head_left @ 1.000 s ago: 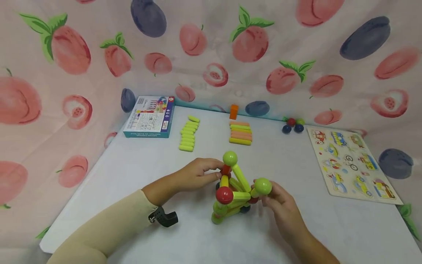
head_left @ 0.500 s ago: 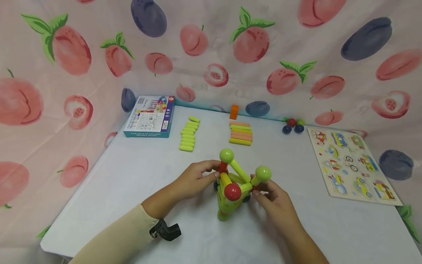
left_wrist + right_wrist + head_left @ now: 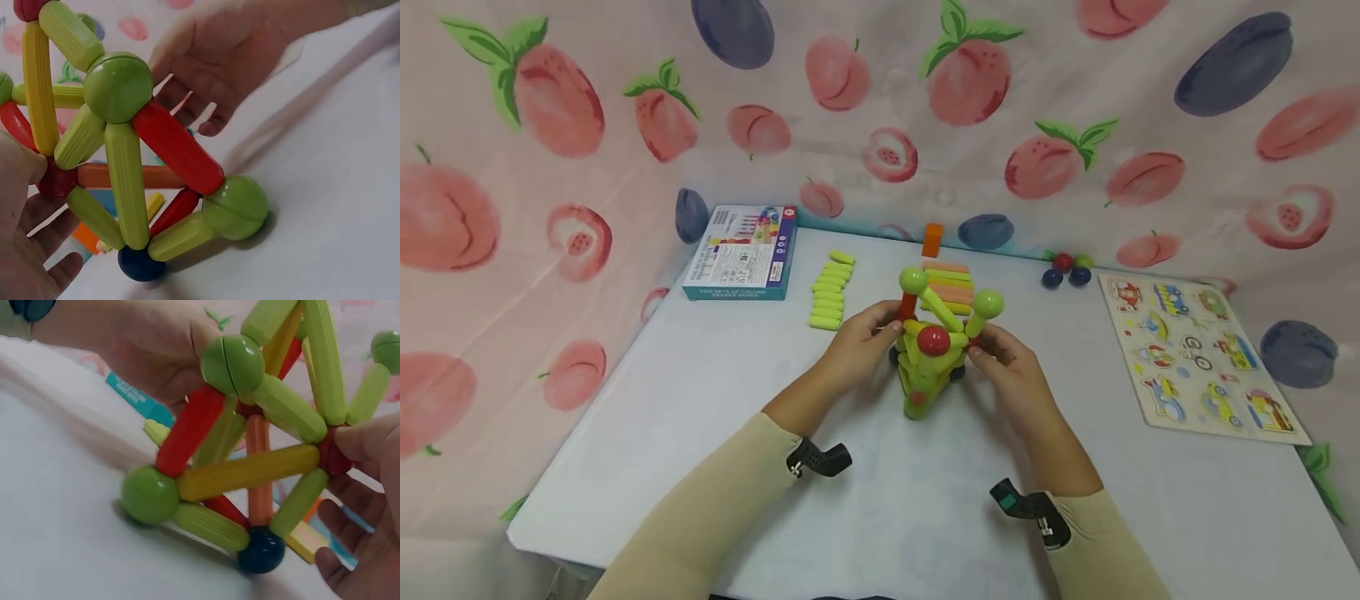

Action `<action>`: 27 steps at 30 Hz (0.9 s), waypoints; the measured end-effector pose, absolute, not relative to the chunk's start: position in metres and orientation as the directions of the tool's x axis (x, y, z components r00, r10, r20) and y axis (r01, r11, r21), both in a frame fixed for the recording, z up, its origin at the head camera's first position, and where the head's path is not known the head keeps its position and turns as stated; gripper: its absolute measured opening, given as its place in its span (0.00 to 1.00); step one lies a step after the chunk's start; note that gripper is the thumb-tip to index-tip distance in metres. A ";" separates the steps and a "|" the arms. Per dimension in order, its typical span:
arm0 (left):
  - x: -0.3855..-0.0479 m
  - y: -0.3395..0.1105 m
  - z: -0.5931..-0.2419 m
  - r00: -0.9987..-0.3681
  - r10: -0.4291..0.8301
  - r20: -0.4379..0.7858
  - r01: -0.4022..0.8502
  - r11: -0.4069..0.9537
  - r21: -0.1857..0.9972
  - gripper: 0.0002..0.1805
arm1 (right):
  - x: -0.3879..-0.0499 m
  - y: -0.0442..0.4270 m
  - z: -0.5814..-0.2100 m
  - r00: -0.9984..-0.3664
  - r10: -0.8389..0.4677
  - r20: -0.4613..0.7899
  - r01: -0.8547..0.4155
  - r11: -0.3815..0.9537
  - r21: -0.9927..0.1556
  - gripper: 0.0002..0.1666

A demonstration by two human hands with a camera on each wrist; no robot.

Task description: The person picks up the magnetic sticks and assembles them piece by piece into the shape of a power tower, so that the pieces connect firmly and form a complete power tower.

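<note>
Above the white tabletop (image 3: 865,533), the frame (image 3: 925,371) lies straight ahead of the person and midway between the hands, its long axis roughly upright; neither hand is plainly nearer. Whether all its bottom balls touch down, I cannot tell. The left hand (image 3: 859,346) comes in from its left, the right hand (image 3: 1011,367) from its right, both forearms angling inward. Each pinches a red joint, the left joint (image 3: 58,181) and the right joint (image 3: 335,451), thumb on the joint and the other fingers beyond.
</note>
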State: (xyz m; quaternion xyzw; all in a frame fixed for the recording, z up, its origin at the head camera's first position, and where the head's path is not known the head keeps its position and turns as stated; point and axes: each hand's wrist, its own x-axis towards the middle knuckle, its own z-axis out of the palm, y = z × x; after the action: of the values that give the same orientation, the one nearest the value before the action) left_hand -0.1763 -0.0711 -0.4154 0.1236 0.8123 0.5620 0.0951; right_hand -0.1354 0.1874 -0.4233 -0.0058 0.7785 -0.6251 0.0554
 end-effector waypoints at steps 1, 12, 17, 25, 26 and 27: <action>-0.181 -0.070 -0.416 -0.954 0.301 -0.019 0.085 0.329 0.940 0.24 | -0.140 0.186 -0.425 -0.995 -0.071 -0.075 0.059 0.204 -0.977 0.28; -0.210 -0.066 -0.415 -0.964 0.263 -0.027 0.038 0.241 0.970 0.23 | -0.165 0.179 -0.427 -0.999 0.038 0.015 -0.010 0.127 -0.992 0.24; -0.208 -0.066 -0.413 -0.958 0.286 0.003 0.052 0.164 0.985 0.23 | -0.165 0.182 -0.415 -0.986 0.047 0.162 -0.156 0.106 -0.982 0.21; -0.207 -0.063 -0.416 -0.953 0.303 0.018 0.076 0.183 0.980 0.22 | -0.165 0.183 -0.413 -0.987 0.035 0.159 -0.151 0.169 -0.974 0.17; -0.207 -0.062 -0.415 -0.952 0.306 0.020 0.080 0.185 0.980 0.22 | -0.166 0.183 -0.414 -0.987 0.038 0.153 -0.145 0.169 -0.975 0.17; -0.207 -0.062 -0.415 -0.951 0.308 0.021 0.082 0.187 0.979 0.22 | -0.166 0.183 -0.414 -0.988 0.039 0.151 -0.142 0.170 -0.975 0.17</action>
State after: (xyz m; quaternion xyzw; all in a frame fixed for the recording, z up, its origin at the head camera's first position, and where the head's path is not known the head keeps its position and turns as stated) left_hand -0.2070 -0.0620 -0.4154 0.1273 0.7650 0.6248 0.0903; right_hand -0.1656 0.1833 -0.4141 -0.0336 0.7617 -0.6432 -0.0705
